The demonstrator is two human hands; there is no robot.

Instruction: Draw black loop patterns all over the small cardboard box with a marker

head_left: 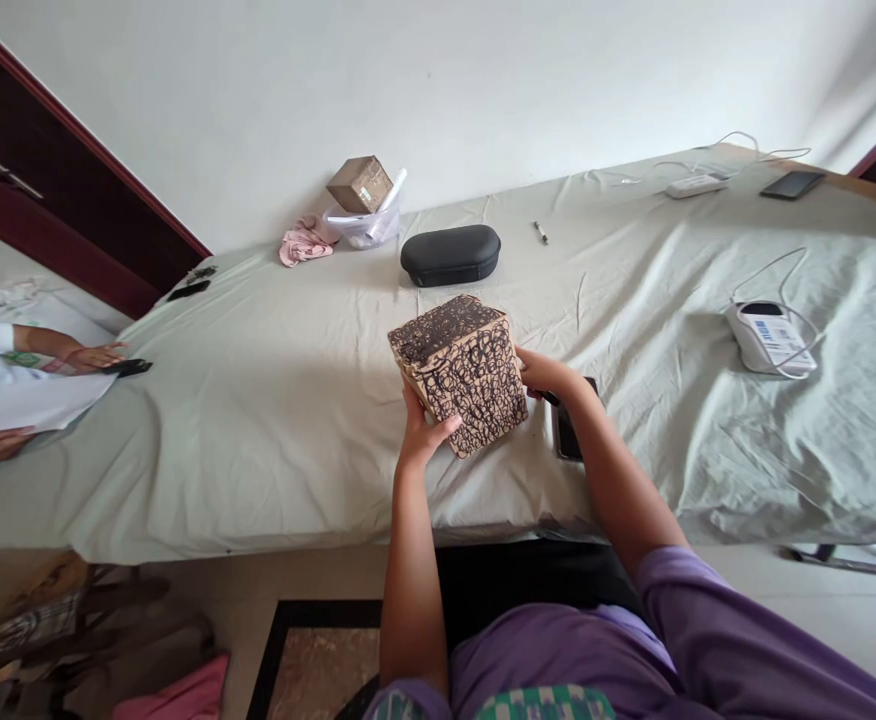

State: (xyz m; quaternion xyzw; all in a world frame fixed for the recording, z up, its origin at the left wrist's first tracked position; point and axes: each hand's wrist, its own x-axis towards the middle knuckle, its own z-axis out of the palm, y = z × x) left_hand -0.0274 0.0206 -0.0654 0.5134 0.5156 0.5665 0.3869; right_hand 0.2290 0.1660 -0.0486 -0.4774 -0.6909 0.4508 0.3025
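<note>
A cardboard box [462,370] covered in black scribbles is held tilted above the sheet-covered table [273,400]. My left hand [423,432] grips its lower left corner, thumb on the front face. My right hand [541,375] presses against its right side, and a dark pen-like object shows under its fingers. A black phone [567,435] lies on the sheet beneath my right forearm.
A black case [450,255], a pen [541,232], a pink cloth [303,241] and a small box on a white bag [363,200] lie further back. A white device with cable [770,336] sits right. Another person's hands [93,356] rest at the left edge.
</note>
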